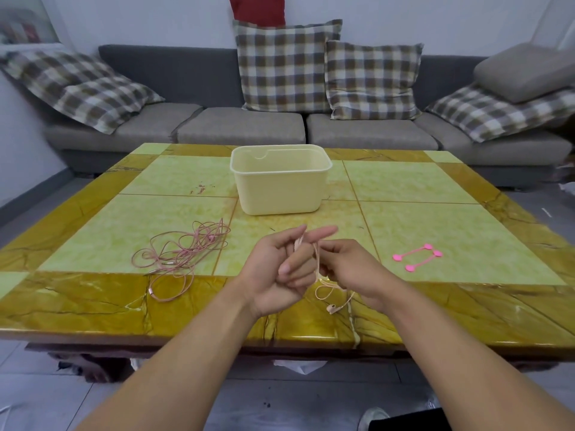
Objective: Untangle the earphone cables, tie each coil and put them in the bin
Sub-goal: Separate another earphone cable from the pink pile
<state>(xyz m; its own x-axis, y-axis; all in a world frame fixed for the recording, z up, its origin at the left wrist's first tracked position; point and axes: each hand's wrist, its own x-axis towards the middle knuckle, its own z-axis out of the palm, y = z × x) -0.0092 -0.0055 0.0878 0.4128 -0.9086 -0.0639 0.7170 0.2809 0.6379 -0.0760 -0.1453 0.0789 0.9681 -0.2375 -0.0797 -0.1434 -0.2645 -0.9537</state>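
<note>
Behind the desk we see a long grey sofa (242,126) with checked cushions (284,65) leaning along its back. Our desk (435,309) has a glossy top of pale green squares framed in amber. Toward its far middle stands a cream plastic bin (280,181), open at the top, with nothing visible inside. Left of centre lies a loose tangle of pink earphone cable (183,253), flat on the desk. On the right, well apart from it, lie two pink cable ties (418,257) side by side. Just above the near edge we hold a paler earphone cable (323,281) between both hands. Our left hand (280,272) has its fingers curled round the cable, and our right hand (351,269) pinches it, while an earbud (331,308) dangles below.
</note>
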